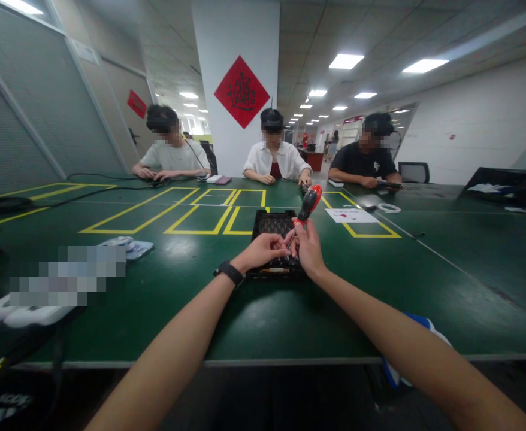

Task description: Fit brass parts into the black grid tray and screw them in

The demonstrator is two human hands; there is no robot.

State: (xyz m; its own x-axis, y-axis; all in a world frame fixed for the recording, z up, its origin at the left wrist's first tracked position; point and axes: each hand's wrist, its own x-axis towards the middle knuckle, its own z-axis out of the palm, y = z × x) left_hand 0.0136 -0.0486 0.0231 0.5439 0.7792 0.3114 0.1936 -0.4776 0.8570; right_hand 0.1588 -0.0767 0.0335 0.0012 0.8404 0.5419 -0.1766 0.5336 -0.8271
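Observation:
A screwdriver [308, 203] with a black and red handle leans up and to the right, its handle end pointing away from me. My right hand [308, 248] is closed around its lower part, and the thin shaft runs down between my two hands. My left hand [267, 251] is pinched close to the shaft's lower end; what sits between its fingertips is too small to make out. Beneath both hands lies a black case [274, 222] with a moulded, compartmented inside, open on the table. My hands hide much of its near part.
The green table [177, 311] carries yellow tape outlines. A white paper [351, 215] and a white ring [389, 208] lie to the right. On the left are white items [42, 311], partly blurred, and black cables [6, 203]. Several people sit across the table.

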